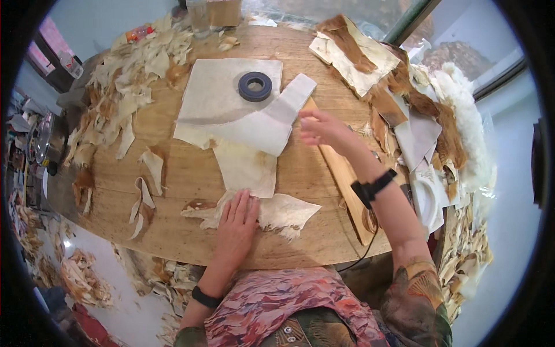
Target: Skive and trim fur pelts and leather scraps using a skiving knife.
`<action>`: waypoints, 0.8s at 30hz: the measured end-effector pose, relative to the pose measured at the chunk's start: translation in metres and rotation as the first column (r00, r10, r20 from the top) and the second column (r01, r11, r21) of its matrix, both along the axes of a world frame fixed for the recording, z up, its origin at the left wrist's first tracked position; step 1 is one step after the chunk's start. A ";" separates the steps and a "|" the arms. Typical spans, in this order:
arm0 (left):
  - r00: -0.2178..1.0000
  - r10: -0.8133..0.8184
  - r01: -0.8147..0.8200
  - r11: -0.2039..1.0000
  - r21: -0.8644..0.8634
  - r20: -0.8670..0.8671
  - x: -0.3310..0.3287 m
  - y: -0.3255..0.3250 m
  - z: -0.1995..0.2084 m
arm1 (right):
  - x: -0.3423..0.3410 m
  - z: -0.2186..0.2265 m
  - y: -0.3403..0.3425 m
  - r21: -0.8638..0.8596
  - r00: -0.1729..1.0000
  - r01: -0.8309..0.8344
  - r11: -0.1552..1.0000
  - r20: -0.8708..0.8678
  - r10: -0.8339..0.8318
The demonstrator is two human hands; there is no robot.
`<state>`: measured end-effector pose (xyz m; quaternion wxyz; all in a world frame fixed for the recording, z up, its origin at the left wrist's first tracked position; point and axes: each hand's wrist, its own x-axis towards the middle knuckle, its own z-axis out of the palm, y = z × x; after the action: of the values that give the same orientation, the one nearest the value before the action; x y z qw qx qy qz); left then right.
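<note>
My left hand [238, 215] lies flat, fingers stretched out, on an irregular pale hide piece [289, 214] near the table's front edge. Its fingertips meet the lower end of a cream hide piece [245, 168]. Above that, a pale curved-edge panel [254, 124] overlaps a squarish off-white sheet [211, 87]. A dark blue tape-like ring [255, 98] rests on the sheet. My right hand [325, 130] hovers just right of the panel, over a long wooden board [341, 179]. Its fingers are loosely bent and apart, with nothing visible in them.
Hide scraps [133, 69] are heaped along the table's left side. Brown-and-white hide pieces [355, 55] and white fleece [462, 127] crowd the right. A white ring-shaped roll [426, 199] and a dark cable [364, 254] lie beside the board. A clear container [198, 17] stands at the back.
</note>
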<state>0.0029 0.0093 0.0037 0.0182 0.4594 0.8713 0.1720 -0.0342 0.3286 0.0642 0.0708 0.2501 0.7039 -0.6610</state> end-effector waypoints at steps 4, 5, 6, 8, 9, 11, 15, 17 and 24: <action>0.992 -0.008 0.005 1.000 0.024 0.127 -0.001 -0.002 0.011 | -0.050 -0.048 -0.001 0.179 0.997 0.072 0.981 0.024 -0.078; 0.985 -0.023 0.017 0.999 0.034 0.171 -0.003 -0.003 0.014 | -0.057 -0.057 0.001 0.282 0.990 0.138 0.949 -0.044 -0.131; 0.982 -0.013 0.008 1.000 0.028 0.186 -0.004 -0.005 0.014 | -0.061 -0.067 0.001 0.376 0.979 0.202 0.904 -0.112 -0.172; 0.983 -0.083 0.075 0.996 0.051 0.164 -0.006 -0.008 0.015 | -0.064 -0.076 0.006 0.363 0.980 0.196 0.911 -0.099 -0.172; 0.983 -0.071 0.064 0.997 0.045 0.170 -0.007 -0.011 0.013 | -0.068 -0.075 0.001 0.349 0.979 0.201 0.915 -0.102 -0.176; 0.982 -0.113 0.105 0.993 0.062 0.149 -0.008 -0.014 0.008 | -0.066 -0.071 -0.007 0.239 0.980 0.201 0.950 -0.047 -0.195; 0.984 -0.101 0.097 0.995 0.032 0.146 -0.002 -0.027 0.002 | -0.048 -0.045 -0.029 0.033 0.981 0.151 0.988 -0.129 -0.145; 0.992 -0.038 0.037 0.999 0.014 0.123 0.003 -0.039 0.001 | -0.028 -0.028 -0.058 0.016 0.975 0.035 0.999 -0.218 -0.031; 0.997 -0.056 0.054 0.998 0.032 0.054 0.002 -0.054 -0.013 | 0.071 -0.011 -0.121 0.290 0.752 -0.630 0.720 -0.002 0.659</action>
<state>0.0045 -0.0443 -0.0093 0.0398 0.4786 0.8547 0.1974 0.0364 0.2074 0.0529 0.2246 -0.0383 0.8330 -0.5041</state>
